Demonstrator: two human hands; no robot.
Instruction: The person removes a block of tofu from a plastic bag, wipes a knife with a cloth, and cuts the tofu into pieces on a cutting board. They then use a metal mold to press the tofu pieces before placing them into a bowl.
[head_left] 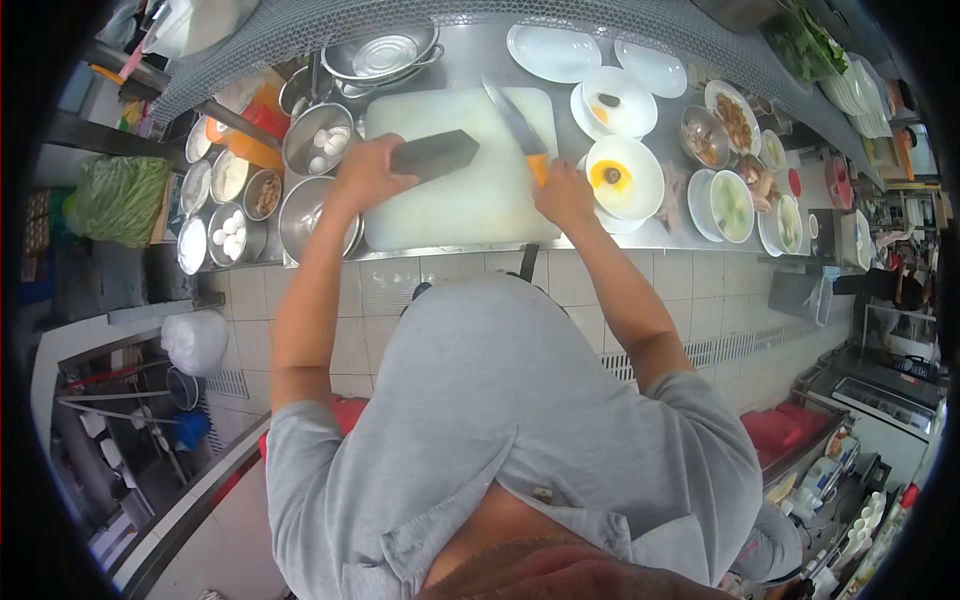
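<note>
Grey flat slab [435,155], upper centre of frame: clamped in your left hand [370,178]. Your right hand [566,196] grips the orange-handled knife [516,122], blade apart from the slab, over the white cutting board [460,215]. Judged step: two-handed holding; next move calls for fingers clear of the edge.

knife blade [513,118]: smooth metal | cutting board [450,215]: matt, seemingly plastic
</note>
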